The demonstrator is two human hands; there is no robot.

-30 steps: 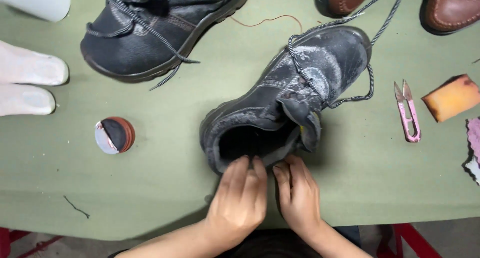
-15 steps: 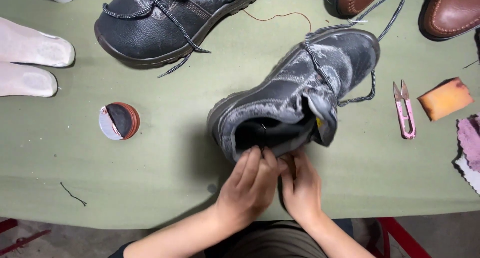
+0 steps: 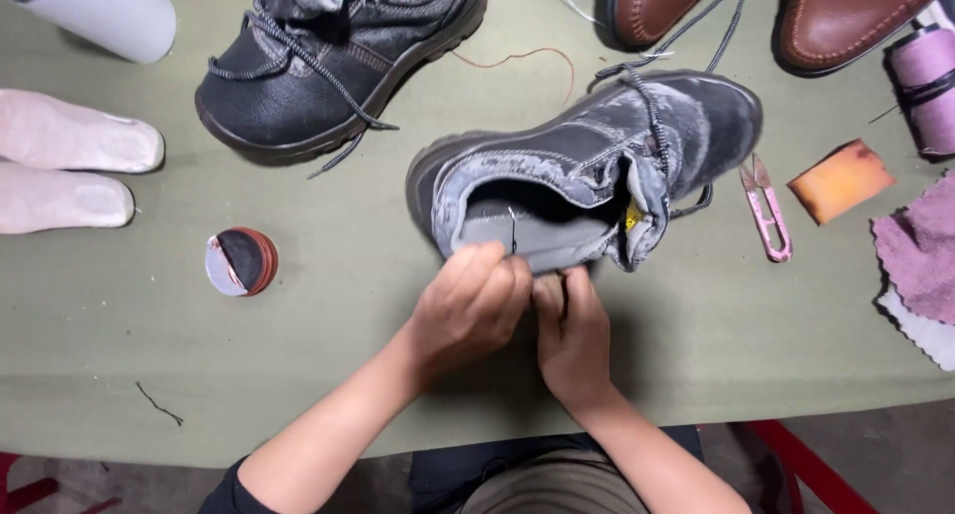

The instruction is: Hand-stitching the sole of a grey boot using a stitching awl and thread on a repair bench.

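Head view: we pinch near collar edge of dusty grey lace-up leather work shoe (image 3: 587,171), lying on side mid-table. Left hand (image 3: 466,310) and right hand (image 3: 571,327) both closed on collar lining. Step, we judge: working heel collar. Next calls for firm grip.

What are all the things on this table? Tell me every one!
grey shoe: 1, dusty grey, middle, tipped on its side
black shoe: 1, top left
brown shoes: 2, top right
pale shoe forms: 2, pinkish white, left edge
round tin: 1, reddish, left of middle
thread snips: 1, pink, right
orange block: 1, right
cloth: 1, purple, right edge
table: 1, green
left hand: at the grey shoe's collar
right hand: beside it
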